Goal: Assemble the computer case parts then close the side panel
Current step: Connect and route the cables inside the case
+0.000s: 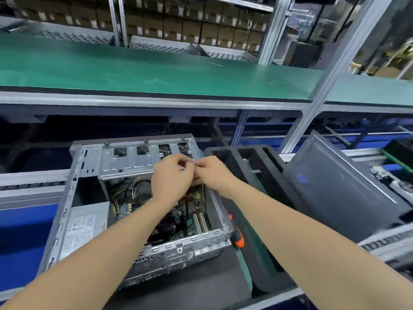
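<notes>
Computer case (125,163) open-side up, long axis away, rear nearest; left hand (171,177), right hand (213,173): grip indiscernible.

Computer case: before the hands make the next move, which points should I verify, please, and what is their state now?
1. Computer case lies open, inside reachable: ok.
2. Left hand and right hand meet at the drive cage; what their fingers hold: cannot tell.
3. Cables lie inside the case, none seen over its rim: ok.
4. Screwdriver lies free beside the case's right wall: ok.
5. Grey panel, likely the side panel, leans at the right, apart from the case: ok.
</notes>
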Motion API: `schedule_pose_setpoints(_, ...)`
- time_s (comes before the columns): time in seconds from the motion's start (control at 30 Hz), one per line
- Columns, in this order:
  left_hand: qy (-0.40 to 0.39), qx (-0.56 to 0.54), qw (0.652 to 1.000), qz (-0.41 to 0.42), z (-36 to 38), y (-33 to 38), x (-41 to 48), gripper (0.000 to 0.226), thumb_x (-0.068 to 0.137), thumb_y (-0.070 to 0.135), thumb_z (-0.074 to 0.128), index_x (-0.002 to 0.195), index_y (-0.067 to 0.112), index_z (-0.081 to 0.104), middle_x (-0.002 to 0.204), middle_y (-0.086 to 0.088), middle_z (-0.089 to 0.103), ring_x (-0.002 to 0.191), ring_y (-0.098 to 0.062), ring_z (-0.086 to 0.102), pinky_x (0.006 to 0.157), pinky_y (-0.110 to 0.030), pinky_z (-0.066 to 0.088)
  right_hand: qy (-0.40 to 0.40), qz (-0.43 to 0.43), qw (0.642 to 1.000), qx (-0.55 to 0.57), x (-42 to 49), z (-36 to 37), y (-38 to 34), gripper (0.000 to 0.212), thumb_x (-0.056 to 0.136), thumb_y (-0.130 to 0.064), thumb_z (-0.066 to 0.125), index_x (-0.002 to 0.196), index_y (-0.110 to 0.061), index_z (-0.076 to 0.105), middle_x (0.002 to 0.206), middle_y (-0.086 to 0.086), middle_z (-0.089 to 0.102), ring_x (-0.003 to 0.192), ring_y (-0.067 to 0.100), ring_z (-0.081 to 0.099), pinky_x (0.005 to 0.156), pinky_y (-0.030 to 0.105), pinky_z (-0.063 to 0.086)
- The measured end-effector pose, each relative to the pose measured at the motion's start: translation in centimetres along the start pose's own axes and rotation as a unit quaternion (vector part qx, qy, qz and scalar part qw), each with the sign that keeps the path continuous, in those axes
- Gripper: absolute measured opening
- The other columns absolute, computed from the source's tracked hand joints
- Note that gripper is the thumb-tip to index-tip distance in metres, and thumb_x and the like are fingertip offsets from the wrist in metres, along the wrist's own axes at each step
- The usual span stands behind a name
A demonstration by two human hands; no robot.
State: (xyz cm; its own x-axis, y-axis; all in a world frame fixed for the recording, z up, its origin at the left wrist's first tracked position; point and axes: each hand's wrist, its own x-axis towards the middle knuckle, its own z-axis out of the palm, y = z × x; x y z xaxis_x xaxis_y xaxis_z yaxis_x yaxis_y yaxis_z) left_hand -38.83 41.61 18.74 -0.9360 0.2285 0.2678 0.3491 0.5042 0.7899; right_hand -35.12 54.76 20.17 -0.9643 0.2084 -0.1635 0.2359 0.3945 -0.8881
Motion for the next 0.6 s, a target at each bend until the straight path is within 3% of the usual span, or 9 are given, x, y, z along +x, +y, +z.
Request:
schedule_pose_setpoints(0.1, -0.026, -0.062, 0.997, 0.023, 2.2, 2.6, 0.3, 0.017, 0.089, 0.025, 0.06, 0.093, 0.031, 0.076, 0.088, 0.02, 0.068, 0.083, 0.004, 0.06, 0.067, -0.005, 0.039, 0.019, -0.015, 0.998, 0.049, -0.5, -3.8, 1.4, 0.022, 0.103, -0.009, 0.058, 0.109, -0.003, 0.078, 0.092, 0.017, 0.079, 0.088, 0.029, 0.078, 0.076, 0.037, 0.064)
schedule_pose_setpoints(0.13, -0.039, -0.075, 0.996, 0.027, 3.0, 3.4, 0.3, 0.018, 0.089, 0.023, 0.06, 0.094, 0.029, 0.077, 0.088, 0.021, 0.068, 0.085, 0.005, 0.06, 0.071, -0.005, 0.039, 0.023, -0.016, 0.998, 0.054, -0.5, -5.3, 2.0, 0.02, 0.103, -0.01, 0.06, 0.107, -0.004, 0.078, 0.093, 0.018, 0.079, 0.087, 0.028, 0.078, 0.075, 0.035, 0.063)
schedule_pose_setpoints(0.2, -0.067, -0.079, 0.994, 0.03, 5.1, 5.0, 0.4, 0.021, 0.088, 0.019, 0.059, 0.094, 0.03, 0.077, 0.09, 0.022, 0.068, 0.091, -0.001, 0.061, 0.078, -0.017, 0.043, 0.033, -0.008, 0.997, 0.064, -0.6, -8.5, 3.7, 0.018, 0.102, -0.011, 0.063, 0.105, -0.001, 0.078, 0.095, 0.019, 0.078, 0.084, 0.025, 0.077, 0.071, 0.031, 0.062)
schedule_pose_setpoints(0.27, -0.091, -0.069, 0.993, 0.031, 7.5, 6.5, 0.3, 0.025, 0.088, 0.018, 0.058, 0.089, 0.036, 0.075, 0.09, 0.022, 0.067, 0.092, -0.004, 0.06, 0.077, -0.02, 0.042, 0.045, 0.007, 0.997, 0.069, -0.7, -11.7, 5.8, 0.018, 0.102, -0.013, 0.065, 0.107, 0.0, 0.076, 0.099, 0.019, 0.077, 0.083, 0.025, 0.074, 0.073, 0.033, 0.062)
schedule_pose_setpoints(0.4, -0.12, -0.035, 0.992, 0.012, 13.1, 9.1, -0.1, 0.025, 0.091, 0.022, 0.057, 0.092, 0.04, 0.074, 0.099, 0.02, 0.063, 0.086, 0.001, 0.058, 0.068, -0.005, 0.037, 0.06, 0.047, 0.994, 0.082, -0.7, -17.2, 10.8, 0.02, 0.101, -0.017, 0.068, 0.112, -0.002, 0.074, 0.102, 0.019, 0.076, 0.08, 0.024, 0.07, 0.076, 0.038, 0.061)
schedule_pose_setpoints(0.47, -0.141, -0.026, 0.99, -0.01, 16.2, 10.2, -0.4, 0.024, 0.091, 0.023, 0.056, 0.093, 0.037, 0.075, 0.101, 0.019, 0.063, 0.079, 0.001, 0.06, 0.065, -0.016, 0.049, 0.057, 0.064, 0.994, 0.074, -0.7, -19.6, 13.8, 0.018, 0.102, -0.015, 0.067, 0.11, -0.002, 0.075, 0.1, 0.018, 0.076, 0.079, 0.024, 0.069, 0.074, 0.037, 0.059)
schedule_pose_setpoints(0.6, -0.169, 0.013, 0.984, -0.057, 21.5, 10.9, -1.2, 0.022, 0.093, 0.026, 0.056, 0.094, 0.036, 0.075, 0.108, 0.015, 0.068, 0.069, -0.009, 0.058, 0.066, -0.026, 0.051, 0.06, 0.099, 0.991, 0.074, -0.2, -23.2, 19.9, 0.015, 0.103, -0.014, 0.065, 0.106, -0.004, 0.076, 0.098, 0.02, 0.076, 0.076, 0.024, 0.067, 0.072, 0.038, 0.057)
